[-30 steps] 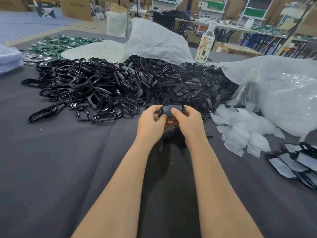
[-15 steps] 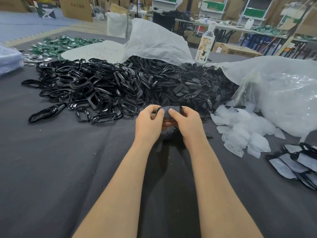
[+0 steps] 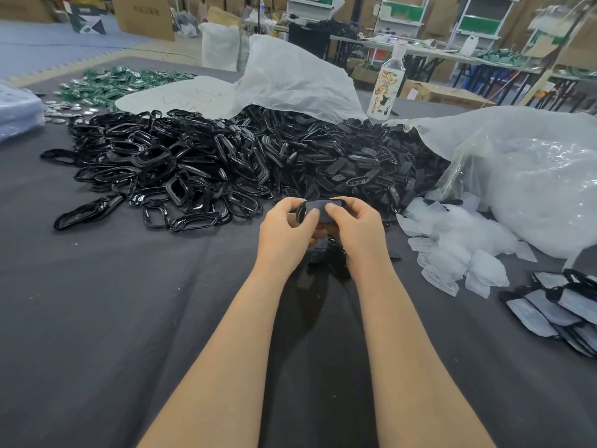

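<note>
Black plastic part point(image 3: 318, 210) is up in the air over the middle of the desk point(image 3: 129, 318), just in front of the pile point(image 3: 226, 169). My left hand point(image 3: 284, 234) and right hand point(image 3: 358, 231) both pinch it, fingers point(image 3: 330, 206) curled tight. I think I should push both thumbs evenly and hold it level.

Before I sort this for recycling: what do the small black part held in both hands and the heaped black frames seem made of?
Small black oval part: probably moulded plastic, matt; its face looks dull. Heaped black loop frames: likely plastic too, glossy, with bright highlights.
</note>
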`<state>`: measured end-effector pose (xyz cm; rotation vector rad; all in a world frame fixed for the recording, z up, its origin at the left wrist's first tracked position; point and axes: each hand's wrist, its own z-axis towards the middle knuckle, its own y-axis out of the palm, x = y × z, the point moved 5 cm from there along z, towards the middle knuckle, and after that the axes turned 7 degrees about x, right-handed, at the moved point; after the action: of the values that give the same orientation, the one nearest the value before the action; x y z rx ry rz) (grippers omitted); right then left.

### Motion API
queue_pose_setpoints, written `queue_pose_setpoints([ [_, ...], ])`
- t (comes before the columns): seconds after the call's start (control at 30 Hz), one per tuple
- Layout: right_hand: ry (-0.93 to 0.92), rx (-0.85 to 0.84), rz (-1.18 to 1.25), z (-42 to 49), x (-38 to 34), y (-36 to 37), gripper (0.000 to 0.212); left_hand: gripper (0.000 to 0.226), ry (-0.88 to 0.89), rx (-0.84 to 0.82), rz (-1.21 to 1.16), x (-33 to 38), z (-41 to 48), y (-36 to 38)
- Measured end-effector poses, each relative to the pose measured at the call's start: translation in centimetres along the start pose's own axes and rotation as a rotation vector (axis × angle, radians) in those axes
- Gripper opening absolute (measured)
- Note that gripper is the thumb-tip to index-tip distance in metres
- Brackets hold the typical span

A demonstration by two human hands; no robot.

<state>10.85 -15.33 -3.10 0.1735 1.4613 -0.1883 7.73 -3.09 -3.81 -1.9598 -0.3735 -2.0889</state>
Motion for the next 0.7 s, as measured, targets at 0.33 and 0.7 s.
queue_pose_setpoints([
  [0.33,0.014,0.007,0.003,0.16,0.27,-0.03,0.013,0.019,0.026,-0.057,0.088,0.06,-0.03,0.45],
  [0.7,0.071,-0.015,0.041,0.02,0.39,-0.1,0.01,0.019,0.064,-0.064,0.045,0.4,-0.25,0.53],
])
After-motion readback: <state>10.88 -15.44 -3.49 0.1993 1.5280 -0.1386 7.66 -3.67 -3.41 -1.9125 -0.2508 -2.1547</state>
